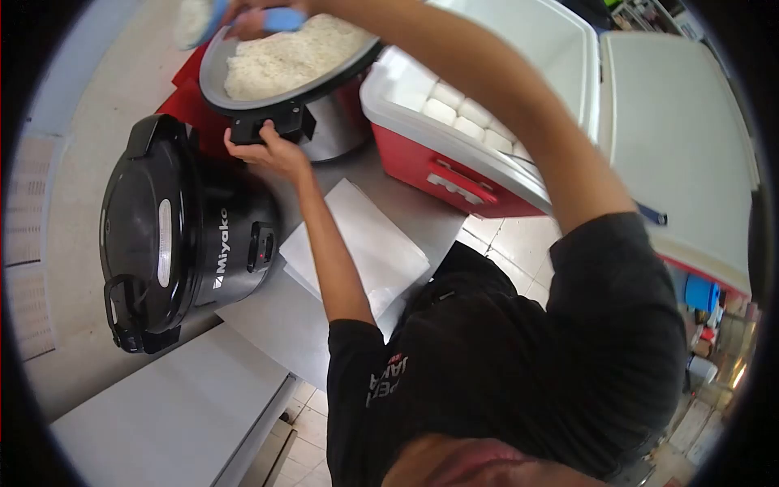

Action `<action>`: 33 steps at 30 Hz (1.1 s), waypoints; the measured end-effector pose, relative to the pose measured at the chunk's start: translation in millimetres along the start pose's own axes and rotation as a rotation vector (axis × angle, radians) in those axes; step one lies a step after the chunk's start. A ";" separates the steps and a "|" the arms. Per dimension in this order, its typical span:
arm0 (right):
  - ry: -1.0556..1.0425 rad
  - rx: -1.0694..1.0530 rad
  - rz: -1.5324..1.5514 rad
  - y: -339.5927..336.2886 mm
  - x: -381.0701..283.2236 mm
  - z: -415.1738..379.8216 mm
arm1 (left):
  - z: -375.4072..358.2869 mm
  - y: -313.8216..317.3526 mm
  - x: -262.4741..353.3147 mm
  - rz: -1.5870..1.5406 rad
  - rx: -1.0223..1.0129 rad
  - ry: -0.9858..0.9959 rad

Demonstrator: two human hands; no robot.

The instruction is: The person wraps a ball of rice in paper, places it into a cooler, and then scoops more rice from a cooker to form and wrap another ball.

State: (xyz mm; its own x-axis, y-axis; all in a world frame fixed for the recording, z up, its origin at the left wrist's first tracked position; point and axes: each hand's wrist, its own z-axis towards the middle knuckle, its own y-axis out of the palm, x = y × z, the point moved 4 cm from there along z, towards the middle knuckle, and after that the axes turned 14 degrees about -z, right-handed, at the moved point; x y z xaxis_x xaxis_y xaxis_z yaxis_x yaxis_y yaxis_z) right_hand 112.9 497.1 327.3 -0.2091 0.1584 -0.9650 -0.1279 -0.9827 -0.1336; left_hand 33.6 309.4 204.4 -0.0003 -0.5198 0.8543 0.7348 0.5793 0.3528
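My right hand (pixel 250 22), a little blurred, grips a blue rice paddle (pixel 284 19) over the far side of a rice cooker. A clump of white rice sits on the paddle's blade, beyond the pot's rim. My right arm reaches across the cooler. White rice (pixel 288 63) lies heaped in the open cooker (pixel 334 123), which has a grey inner rim and a silver and red body. My left hand (pixel 274 154) is closed on the black side handle (pixel 272 123) of this cooker, thumb on top.
A closed black Miyako rice cooker (pixel 182 235) stands at left. Sheets of white paper (pixel 365 243) lie on the metal table (pixel 268 325). At right, an open red and white cooler (pixel 406 166) holds several white packets (pixel 454 109); its lid (pixel 677 138) is swung open.
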 end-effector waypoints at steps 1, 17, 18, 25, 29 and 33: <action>0.148 -0.250 0.909 -23.7 35.8 26.9 | -1.0 -6.4 -2.3 -0.016 -0.016 -0.004; 0.585 0.613 1.390 450.3 193.9 -129.7 | -266.0 -256.0 4.2 0.695 -1.185 -0.252; 0.683 0.722 1.354 466.5 208.1 -146.5 | -270.8 -266.9 -3.0 0.714 -1.131 -0.228; 0.909 1.016 0.177 428.0 212.7 -163.3 | -260.2 -265.5 6.4 0.708 -1.136 -0.290; 0.646 0.577 -1.143 425.4 211.7 -135.8 | -268.5 -274.2 8.4 0.723 -1.132 -0.287; 0.725 0.341 -1.289 428.9 216.5 -121.4 | -279.5 -292.4 2.8 0.672 -1.029 -0.228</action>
State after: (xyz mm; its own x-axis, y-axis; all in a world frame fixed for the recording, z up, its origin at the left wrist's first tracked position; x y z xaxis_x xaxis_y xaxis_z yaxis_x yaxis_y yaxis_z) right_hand 130.5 98.4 33.7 0.7119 0.6868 -0.1465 -0.0787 -0.1292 -0.9885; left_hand 8.3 -37.0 -3.1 0.5381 -0.1320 0.8325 0.8240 -0.1253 -0.5525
